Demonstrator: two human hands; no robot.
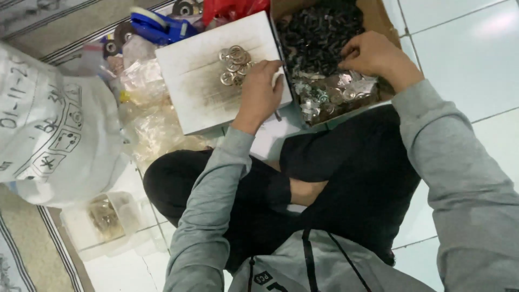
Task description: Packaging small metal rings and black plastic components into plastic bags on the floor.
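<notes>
Person sat cross-legged on the tiled floor, sorting small metal parts. Right hand reached into the cardboard box, fingers curled down among the dark parts; what the grip held, or whether it had closed on anything, could not be told. Left hand rested on the near right edge of the white tray, fingers curled loosely; its grip state could not be told either.

The silver washers lay in a small heap on the tray, touching or just beyond the left fingertips. A second cluster of silver pieces sat in the box's near end, just below the right hand.

Judgement: picking would go best one piece at a time with a fingertip pinch, steadying the tray with the left hand so the heap did not scatter.

Clear plastic bags and a white sack lay to the left.
</notes>
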